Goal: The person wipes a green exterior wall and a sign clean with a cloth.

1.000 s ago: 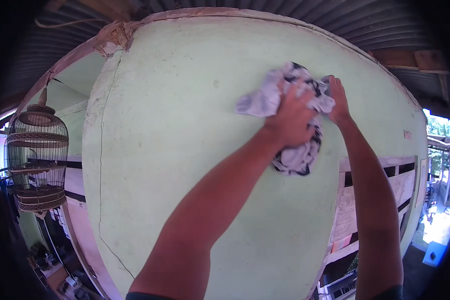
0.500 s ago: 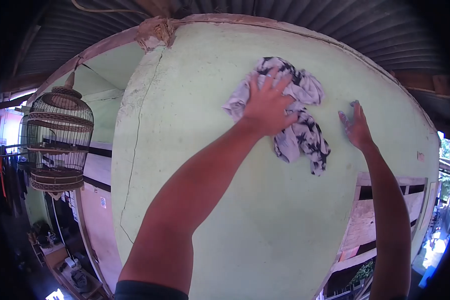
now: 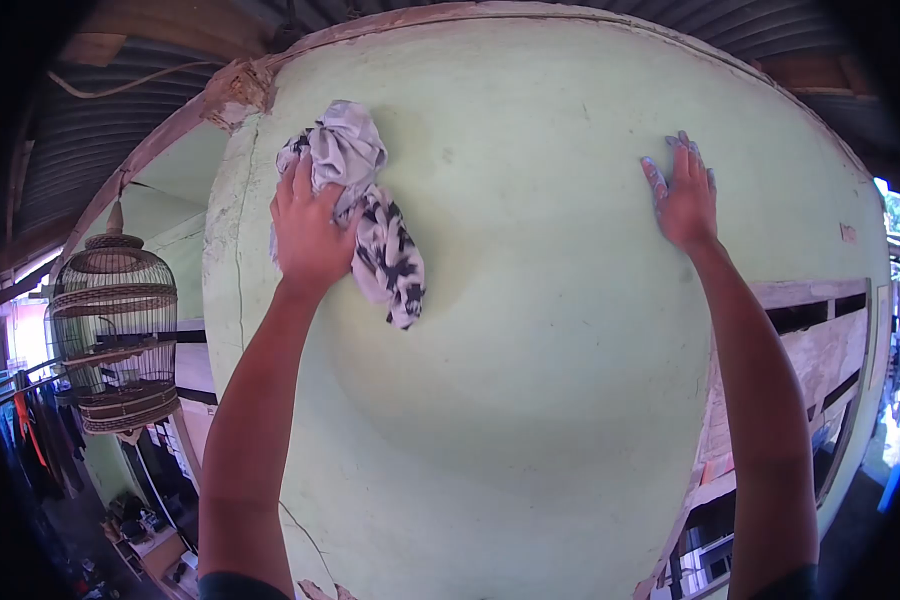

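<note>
My left hand (image 3: 313,235) presses a crumpled cloth (image 3: 350,150) against the pale green wall (image 3: 530,300). The cloth is light grey with a black-and-white pattern, and its loose end hangs down to the right of my wrist. My fingers point upward over its lower left part. Farther right, my right hand (image 3: 688,205) rests on the same wall with fingers stretched out and no object in it. Whitish-grey smudges show on its fingertips and thumb.
A hanging birdcage (image 3: 115,330) is at the left, near the cracked wall edge. Wooden slatted frames (image 3: 800,350) lie low on the right. Corrugated roofing (image 3: 660,25) runs overhead. Clothes (image 3: 45,430) hang at far left.
My left hand has carried the cloth leftward across the wall, close to the cracked edge. My right hand has shifted slightly left and up in view. The camera view has also shifted.
</note>
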{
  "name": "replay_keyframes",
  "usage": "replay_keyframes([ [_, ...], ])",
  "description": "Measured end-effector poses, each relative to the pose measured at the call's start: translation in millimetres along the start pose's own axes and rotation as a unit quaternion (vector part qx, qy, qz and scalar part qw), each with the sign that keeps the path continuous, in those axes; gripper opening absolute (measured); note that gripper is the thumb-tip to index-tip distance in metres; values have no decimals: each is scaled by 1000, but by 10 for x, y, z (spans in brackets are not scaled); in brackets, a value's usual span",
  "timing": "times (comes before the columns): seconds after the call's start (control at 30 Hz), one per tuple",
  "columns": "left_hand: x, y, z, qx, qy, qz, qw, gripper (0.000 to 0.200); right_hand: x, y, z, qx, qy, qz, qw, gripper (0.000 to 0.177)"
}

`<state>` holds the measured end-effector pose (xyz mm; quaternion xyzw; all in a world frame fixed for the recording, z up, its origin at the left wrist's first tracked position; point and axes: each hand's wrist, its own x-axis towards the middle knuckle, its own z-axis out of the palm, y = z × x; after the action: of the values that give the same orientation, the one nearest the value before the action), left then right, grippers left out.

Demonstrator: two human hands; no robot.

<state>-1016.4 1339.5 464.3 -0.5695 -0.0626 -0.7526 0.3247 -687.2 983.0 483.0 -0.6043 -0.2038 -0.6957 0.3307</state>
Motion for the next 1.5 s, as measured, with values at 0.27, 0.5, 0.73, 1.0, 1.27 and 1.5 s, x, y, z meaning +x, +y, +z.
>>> replay_keyframes([
  [0.27,-103,1512,36,-143,-5,94,985,33,-57,3,-48,-1,0,-2,1000,61],
  [0.5,-1086,2909,-176,-457,-189,246,833,20,-67,80,-68,-17,-34,-19,999,62],
  [0.73,-2031,2996,-502,-575,-324,132,740,59,-105,170,-102,-52,-71,-38,995,61],
  [1.0,-2051,1953,-718,-407,-453,128,783,88,-541,211,-595,15,-151,-125,980,56],
  [1.27,-1640,1839,-611,-86,-87,-51,991,47,-1318,245,-996,95,-211,-218,948,64],
  [1.5,-1701,3021,-655,-240,-200,-91,945,37,-1636,255,-1212,101,-262,-215,935,66],
])
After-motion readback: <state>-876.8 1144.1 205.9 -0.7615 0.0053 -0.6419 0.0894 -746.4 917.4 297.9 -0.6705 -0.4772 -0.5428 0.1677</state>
